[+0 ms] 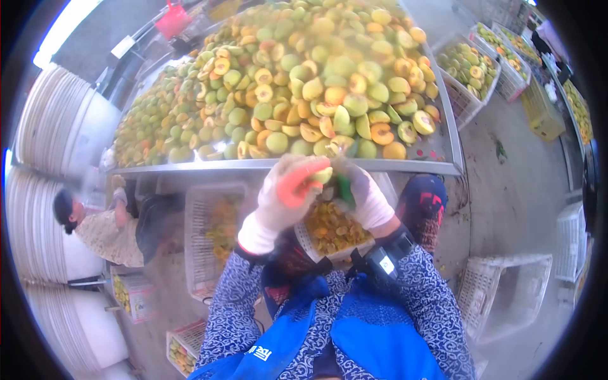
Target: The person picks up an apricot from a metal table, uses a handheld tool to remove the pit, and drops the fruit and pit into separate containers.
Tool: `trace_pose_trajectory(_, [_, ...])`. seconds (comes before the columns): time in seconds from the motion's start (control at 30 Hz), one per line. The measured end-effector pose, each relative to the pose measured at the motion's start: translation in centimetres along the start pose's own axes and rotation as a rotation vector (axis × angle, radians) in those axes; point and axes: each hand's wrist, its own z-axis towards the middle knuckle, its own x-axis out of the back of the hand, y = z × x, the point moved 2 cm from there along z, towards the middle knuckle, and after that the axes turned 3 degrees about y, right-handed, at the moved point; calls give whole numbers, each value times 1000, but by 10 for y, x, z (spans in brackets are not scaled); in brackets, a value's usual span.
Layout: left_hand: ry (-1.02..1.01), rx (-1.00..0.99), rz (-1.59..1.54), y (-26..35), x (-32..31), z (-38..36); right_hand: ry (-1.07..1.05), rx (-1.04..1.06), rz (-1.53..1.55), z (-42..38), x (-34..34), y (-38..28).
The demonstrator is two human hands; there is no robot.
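My left hand [278, 199], in a white glove with an orange-coated finger area, is closed around a yellow-green peach [322, 175] just in front of the table edge. Close beside it, my right hand [368, 199], also gloved, grips a tool with a green handle [344, 189]; its working end is blurred against the fruit. Behind both hands, a metal-rimmed table [285, 166] carries a large heap of whole and halved peaches [310, 88]. Below the hands, between my knees, sits a white crate [306, 243] holding orange-yellow fruit pieces [335, 231].
Another white crate [195, 253] with fruit pieces stands left of my legs. A person [107, 234] sits farther left, near stacked white tubs [63, 120]. Fruit-filled crates [465, 101] line the right, and a white crate [481, 297] lies at lower right.
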Motion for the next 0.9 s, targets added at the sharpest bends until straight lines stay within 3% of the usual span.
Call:
trace_pose_trajectory(0.03, [23,-3,-27,7,-4,-9,-26,23,-50,-5,0,-1])
trace_pose_trajectory(0.1, [146,177,-346,2,-19,-33,26,-14,-2,-16,5,5])
trace_pose_trajectory(0.2, [490,566,-988,4,-39,-56,106,-20,97,-34,-1,8])
trace_pose_trajectory(0.3, [449,624,-1585,-2,-60,-69,147,-7,82,-42,2,13])
trace_pose_trajectory(0.37, [339,738,-1325,-9,-74,-69,130,-20,-23,-49,4,12])
trace_pose_trajectory(0.43, [291,965,-1600,4,-69,-69,104,-4,-233,-53,3,3])
trace_pose_trajectory(0.47, [256,1005,-1508,8,-68,-66,96,12,-339,-54,1,-2])
trace_pose_trajectory(0.53, [324,952,-1573,18,-71,-65,105,29,-396,-54,0,-3])
trace_pose_trajectory(0.6, [465,904,-1735,20,-83,-66,139,11,-141,-52,1,6])
trace_pose_trajectory(0.67, [566,859,-1635,34,-88,-64,177,1,81,-47,1,21])
trace_pose_trajectory(0.77, [664,858,-1461,35,-96,-67,196,-49,1,-43,-6,42])
trace_pose_trajectory(0.83, [698,916,-1430,26,-93,-72,193,-74,-209,-51,-7,30])
trace_pose_trajectory(0.87, [716,946,-1560,17,-90,-71,189,-85,-312,-55,-6,23])
trace_pose_trajectory(0.9, [683,951,-1455,14,-85,-72,184,98,-391,-50,8,34])
